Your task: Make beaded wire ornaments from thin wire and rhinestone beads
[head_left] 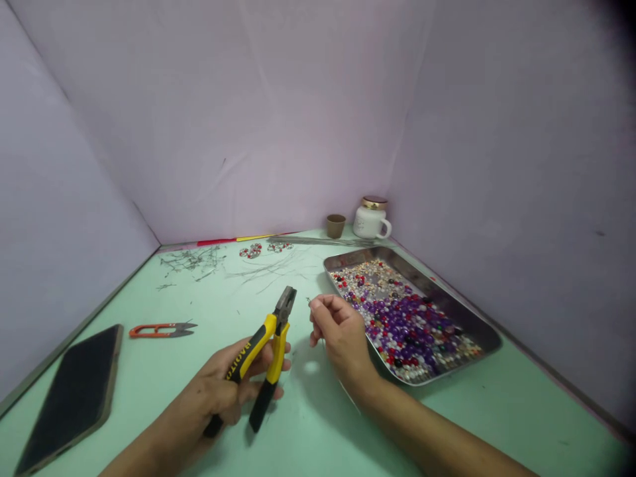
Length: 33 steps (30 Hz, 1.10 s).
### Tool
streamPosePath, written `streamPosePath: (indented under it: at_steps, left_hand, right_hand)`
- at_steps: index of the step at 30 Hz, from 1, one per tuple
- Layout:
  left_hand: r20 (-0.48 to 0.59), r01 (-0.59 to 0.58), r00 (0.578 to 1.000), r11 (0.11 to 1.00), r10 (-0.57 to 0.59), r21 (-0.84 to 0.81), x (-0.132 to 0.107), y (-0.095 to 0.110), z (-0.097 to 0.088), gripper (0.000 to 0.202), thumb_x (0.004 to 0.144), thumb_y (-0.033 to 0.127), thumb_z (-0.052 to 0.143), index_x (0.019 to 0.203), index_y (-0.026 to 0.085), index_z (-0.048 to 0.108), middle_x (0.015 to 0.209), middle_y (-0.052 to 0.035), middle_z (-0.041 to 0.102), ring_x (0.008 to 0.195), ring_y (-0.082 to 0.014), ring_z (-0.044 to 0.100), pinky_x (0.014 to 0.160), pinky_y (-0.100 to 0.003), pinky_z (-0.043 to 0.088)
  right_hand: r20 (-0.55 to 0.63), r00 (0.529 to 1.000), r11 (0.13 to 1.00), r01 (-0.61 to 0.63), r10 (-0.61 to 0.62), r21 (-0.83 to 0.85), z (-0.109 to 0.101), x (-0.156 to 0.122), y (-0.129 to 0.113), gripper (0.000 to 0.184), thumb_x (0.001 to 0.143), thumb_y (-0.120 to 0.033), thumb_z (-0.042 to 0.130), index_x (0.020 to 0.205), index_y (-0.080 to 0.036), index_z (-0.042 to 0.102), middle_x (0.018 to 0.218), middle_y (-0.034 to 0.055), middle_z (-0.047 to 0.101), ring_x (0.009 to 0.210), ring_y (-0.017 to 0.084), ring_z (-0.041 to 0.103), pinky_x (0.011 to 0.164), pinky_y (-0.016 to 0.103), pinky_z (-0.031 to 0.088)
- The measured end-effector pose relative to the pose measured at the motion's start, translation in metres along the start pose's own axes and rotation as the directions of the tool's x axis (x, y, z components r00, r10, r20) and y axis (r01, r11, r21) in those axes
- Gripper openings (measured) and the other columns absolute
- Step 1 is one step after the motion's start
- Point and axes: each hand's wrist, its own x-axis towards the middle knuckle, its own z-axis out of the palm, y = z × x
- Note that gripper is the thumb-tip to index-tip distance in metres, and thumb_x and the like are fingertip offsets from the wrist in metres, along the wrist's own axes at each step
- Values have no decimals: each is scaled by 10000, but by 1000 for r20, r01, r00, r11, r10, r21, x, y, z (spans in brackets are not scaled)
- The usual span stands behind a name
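My left hand (226, 384) is wrapped round the handles of a pair of yellow and black pliers (271, 331), its metal jaws pointing up and away. My right hand (340, 328) pinches a thin wire (348, 392) between thumb and forefinger. One short end of it sticks out at the fingertips, close to the plier jaws but apart from them; the longer part hangs below the hand. Just right of this hand stands a metal tray (489, 334) filled with purple, red, white and gold beads (407, 318).
Orange thread snips (161, 330) and a dark phone (72, 397) lie at the left. Farther back are wire scraps (191, 260), beaded pieces (251, 251), a bundle of straight wires (318, 241), a brown cup (336, 226) and a white lidded mug (369, 222). Pale walls enclose the green table.
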Motion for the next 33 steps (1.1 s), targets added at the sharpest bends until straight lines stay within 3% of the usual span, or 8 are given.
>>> streamPosePath:
  at_steps: [6, 10, 12, 14, 16, 19, 25, 33]
  left_hand:
    - [54, 67, 997, 991, -61, -117, -13, 4, 13, 520, 410, -4, 400, 837, 225, 590, 1009, -40, 576, 1065, -286, 450, 829, -438, 412]
    - [-37, 41, 999, 992, -37, 119, -8, -2, 6, 491, 394, 40, 393, 814, 222, 570, 878, -28, 589, 933, -275, 506, 758, -375, 427]
    - [-62, 20, 998, 957, -2, 290, -4, 0, 1, 428, 378, 68, 388, 746, 219, 545, 793, -17, 581, 863, -275, 510, 691, -346, 424]
    - [-35, -36, 998, 911, 55, 411, -1, 7, -3, 359, 374, 96, 382, 690, 214, 505, 770, -9, 564, 826, -264, 498, 664, -329, 408]
    - [34, -111, 994, 866, 108, 487, 0, 18, -7, 309, 375, 116, 372, 657, 202, 467, 798, -10, 549, 813, -252, 479, 682, -328, 393]
    - [166, -209, 976, 797, 137, 566, -3, 32, -14, 298, 381, 117, 365, 659, 188, 446, 851, -25, 527, 820, -241, 448, 739, -340, 369]
    - [278, -248, 958, 710, 77, 659, -9, 38, -21, 360, 418, 75, 353, 739, 190, 468, 1108, -36, 464, 985, -257, 401, 834, -323, 325]
    - [264, -241, 963, 640, 62, 729, -6, 36, -10, 403, 408, 38, 323, 756, 176, 472, 1162, -36, 413, 1050, -238, 371, 865, -284, 311]
  right_hand:
    - [50, 998, 997, 46, -42, -68, -1, -2, 2, 161, 738, -313, 534, 669, -172, 497, 558, -55, 439, 407, 62, 412, 387, 190, 376]
    - [142, 975, 972, -193, 173, 138, -1, 1, 1, 167, 706, -290, 546, 623, -172, 462, 497, -77, 380, 369, 46, 324, 341, 162, 321]
    - [285, 888, 862, -434, 361, 261, -3, 4, -2, 174, 675, -251, 550, 587, -168, 424, 479, -86, 344, 355, 29, 257, 320, 136, 262]
    - [452, 739, 691, -655, 500, 306, -7, 8, -6, 164, 641, -203, 544, 569, -161, 402, 465, -93, 307, 348, 16, 213, 312, 116, 211]
    - [590, 593, 531, -792, 549, 302, -11, 11, -9, 133, 617, -174, 532, 570, -151, 409, 456, -100, 274, 340, 6, 187, 308, 104, 182]
    - [731, 453, 383, -881, 511, 278, -15, 13, -13, 98, 616, -165, 517, 593, -142, 425, 454, -107, 241, 327, -2, 177, 306, 92, 176]
    - [806, 315, 225, -947, 502, 230, -14, 11, -18, 85, 636, -145, 474, 589, -145, 403, 455, -103, 245, 310, -3, 224, 305, 92, 209]
    - [801, 261, 137, -965, 539, 222, -13, 9, -23, 41, 649, -132, 439, 608, -124, 439, 446, -101, 267, 304, -1, 307, 323, 90, 285]
